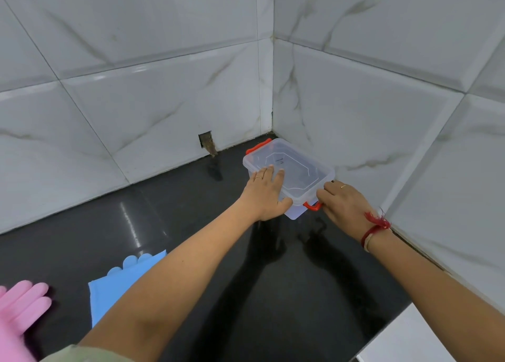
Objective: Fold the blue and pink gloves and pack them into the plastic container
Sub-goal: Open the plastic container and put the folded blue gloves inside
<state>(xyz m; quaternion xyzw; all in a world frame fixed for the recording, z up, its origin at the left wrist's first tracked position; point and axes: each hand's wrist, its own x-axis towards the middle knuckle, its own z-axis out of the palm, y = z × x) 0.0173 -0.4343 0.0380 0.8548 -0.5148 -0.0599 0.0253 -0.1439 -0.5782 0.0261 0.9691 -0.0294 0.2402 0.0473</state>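
A clear plastic container [297,167] with its lid on and red clip handles stands in the far corner of a black counter. My left hand [266,195] lies flat on the lid's near left edge, fingers spread. My right hand [341,203] grips the near red clip [311,206] at the container's near end. A blue glove [117,285] lies flat on the counter at lower left, partly hidden by my left forearm. A pink glove [21,307] lies at the far lower left, cut off by the frame edge.
White marble-look tiled walls meet in a corner right behind the container. A small square hole [206,141] opens at the base of the back wall. The black counter [164,211] ends at a white edge [410,340] at lower right.
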